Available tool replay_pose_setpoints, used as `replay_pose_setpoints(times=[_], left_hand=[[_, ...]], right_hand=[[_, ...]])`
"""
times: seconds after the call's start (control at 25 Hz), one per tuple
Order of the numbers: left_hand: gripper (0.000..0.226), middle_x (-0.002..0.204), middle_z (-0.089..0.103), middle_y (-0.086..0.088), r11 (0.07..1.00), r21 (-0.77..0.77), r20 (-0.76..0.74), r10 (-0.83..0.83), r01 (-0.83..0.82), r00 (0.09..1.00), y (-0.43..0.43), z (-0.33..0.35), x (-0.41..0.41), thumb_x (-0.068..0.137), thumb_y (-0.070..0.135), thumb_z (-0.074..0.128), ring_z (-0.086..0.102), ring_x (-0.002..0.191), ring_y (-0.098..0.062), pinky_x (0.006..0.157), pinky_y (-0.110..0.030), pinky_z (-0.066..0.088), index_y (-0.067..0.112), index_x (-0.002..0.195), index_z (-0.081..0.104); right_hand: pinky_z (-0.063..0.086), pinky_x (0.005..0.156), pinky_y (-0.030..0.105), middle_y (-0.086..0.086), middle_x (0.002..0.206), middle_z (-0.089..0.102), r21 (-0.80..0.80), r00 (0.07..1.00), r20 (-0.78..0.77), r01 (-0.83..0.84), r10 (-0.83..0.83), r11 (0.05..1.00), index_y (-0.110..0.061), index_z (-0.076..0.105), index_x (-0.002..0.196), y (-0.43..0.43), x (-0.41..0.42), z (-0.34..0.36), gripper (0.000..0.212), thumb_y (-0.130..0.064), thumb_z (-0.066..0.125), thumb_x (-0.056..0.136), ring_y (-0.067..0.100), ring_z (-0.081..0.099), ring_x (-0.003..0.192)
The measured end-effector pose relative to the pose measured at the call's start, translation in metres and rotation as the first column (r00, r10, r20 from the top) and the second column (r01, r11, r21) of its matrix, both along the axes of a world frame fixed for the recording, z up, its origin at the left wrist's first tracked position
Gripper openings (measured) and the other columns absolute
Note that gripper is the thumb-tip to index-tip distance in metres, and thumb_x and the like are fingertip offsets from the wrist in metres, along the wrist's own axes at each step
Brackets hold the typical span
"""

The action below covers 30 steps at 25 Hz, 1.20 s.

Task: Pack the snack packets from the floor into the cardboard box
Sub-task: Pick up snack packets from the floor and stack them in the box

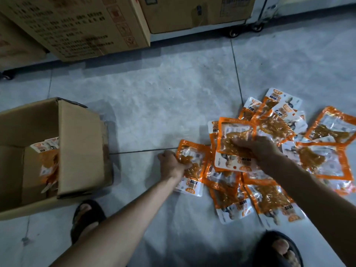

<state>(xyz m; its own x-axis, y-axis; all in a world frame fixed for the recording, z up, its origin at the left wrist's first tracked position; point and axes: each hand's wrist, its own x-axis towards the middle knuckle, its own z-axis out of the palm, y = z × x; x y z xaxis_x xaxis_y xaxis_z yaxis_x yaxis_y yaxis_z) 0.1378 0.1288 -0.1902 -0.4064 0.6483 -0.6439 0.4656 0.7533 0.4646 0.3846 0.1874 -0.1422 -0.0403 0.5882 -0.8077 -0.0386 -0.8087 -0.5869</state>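
While crouched over grey floor tiles (173, 105), both bare hands down among orange snack packets. Left hand (170, 164) fingers curled tight onto leftmost packet (192, 166), which lies on tile w/ white label end toward camera. Right hand (258, 149) raised a bit over pile, thumb and fingers clamped on a stack of packets (234, 137), top one clear-windowed w/ orange border, brownish snack visible inside; how many in stack, can't tell. Rest of packets (317, 151) spread loose on floor right of centre, overlapping, some face up, some face down, approx a dozen or more. Open cardboard box (77, 151) at left, well apart from pile, flaps up, near flap standing toward centre. Already inside box: a few packets (48, 160) standing on edge against an inner wall, orange and white. Black sandals on both feet, left foot (87, 214) just beside box corner, right foot (279, 247) at bottom edge below pile. Big printed cartons (77, 26) along top of view, on wheeled platforms (244, 29), casters visible. Dim light, text on packets and cartons too blurred to read.
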Motion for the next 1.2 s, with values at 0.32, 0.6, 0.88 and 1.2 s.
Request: replay_pose_setpoints(times=[0.32, 0.6, 0.88, 1.2], left_hand=[[0.084, 0.121, 0.062, -0.012, 0.988, -0.134, -0.231, -0.102, 0.072, 0.968, 0.001, 0.000, 0.019, 0.054, 0.047, 0.090, 0.062, 0.109, -0.031, 0.090, -0.043, 0.052, 0.010, 0.120, 0.052], [0.056, 0.111, 0.069, -0.005, 0.966, -0.099, -0.255, -0.258, 0.240, 0.932, -0.008, 0.013, 0.005, 0.077, 0.051, 0.073, 0.068, 0.099, -0.033, 0.079, -0.041, 0.053, 0.020, 0.114, 0.044], [0.032, 0.107, 0.072, -0.001, 0.955, 0.214, 0.340, 0.123, -0.204, 0.932, 0.004, 0.077, -0.052, 0.085, 0.026, 0.072, 0.070, 0.096, -0.026, 0.071, -0.039, 0.060, 0.029, 0.111, 0.053], [0.030, 0.117, 0.071, -0.016, 0.877, 0.078, 0.730, 0.273, -0.475, 0.626, 0.039, 0.210, -0.144, 0.090, 0.010, 0.065, 0.072, 0.090, -0.023, 0.077, -0.039, 0.061, 0.010, 0.120, 0.063]], right_hand=[[0.056, 0.058, 0.028, 0.005, 0.083, 0.073, 0.214, 0.841, 0.531, -0.250, 0.102, 0.944, -0.008, 0.071, 0.088, -0.048, -0.029, -0.030, 0.020, -0.022, 0.081, 0.075, 0.014, 0.067, 0.064], [0.060, 0.061, 0.033, 0.005, 0.087, 0.075, 0.209, 0.819, 0.550, -0.324, 0.163, 0.923, -0.009, 0.072, 0.095, -0.047, -0.032, -0.030, 0.029, -0.028, 0.080, 0.076, 0.017, 0.071, 0.068], [0.062, 0.073, 0.047, 0.013, 0.089, 0.078, 0.219, 0.986, 0.151, -0.101, 0.068, 0.971, -0.007, 0.071, 0.099, -0.025, -0.061, 0.022, 0.030, -0.019, 0.082, 0.074, 0.029, 0.076, 0.075], [0.060, 0.077, 0.046, 0.019, 0.098, 0.076, 0.221, 0.962, -0.211, -0.125, 0.172, 0.967, 0.000, 0.071, 0.106, 0.022, -0.174, 0.156, 0.052, -0.021, 0.086, 0.060, 0.033, 0.074, 0.087]])
